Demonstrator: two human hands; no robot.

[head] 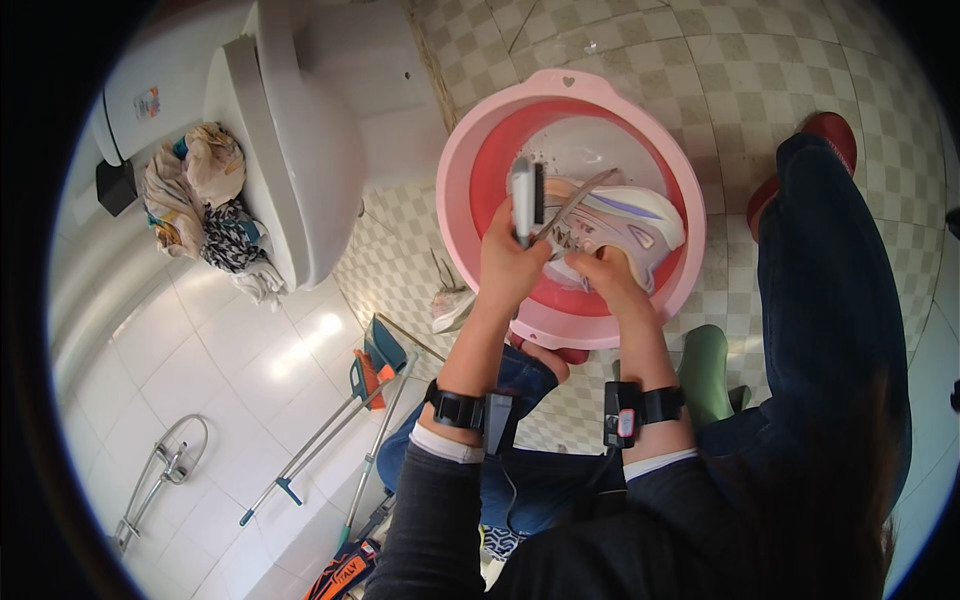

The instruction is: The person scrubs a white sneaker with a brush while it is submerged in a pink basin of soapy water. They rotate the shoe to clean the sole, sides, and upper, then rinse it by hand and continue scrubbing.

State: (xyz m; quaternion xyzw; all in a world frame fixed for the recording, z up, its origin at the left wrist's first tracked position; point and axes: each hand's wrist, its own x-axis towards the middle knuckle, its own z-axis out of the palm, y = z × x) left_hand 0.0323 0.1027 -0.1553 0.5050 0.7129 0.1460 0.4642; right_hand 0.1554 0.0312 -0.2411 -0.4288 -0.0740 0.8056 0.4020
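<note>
My left hand (504, 274) is closed around a scrub brush (523, 202) with a grey-white back and dark bristles. The brush stands on edge above a pale sneaker (637, 210) with purple and peach trim. A loose shoelace (576, 199) runs from beside my left thumb across the shoe. My right hand (621, 283) grips the sneaker near its ankle opening, fingers partly hidden inside or behind it. The sneaker lies on its side in a pink plastic basin (457, 180), over cloudy greyish water (600, 146).
Another pale sneaker (451, 309) sits on the tiled floor left of the basin. A white ceramic fixture (322, 150) stands upper left, with crumpled clothes (195, 195) behind its edge. Long-handled cleaning tools (319, 450) lean at lower left. A green plastic stool (705, 371) is near my right forearm.
</note>
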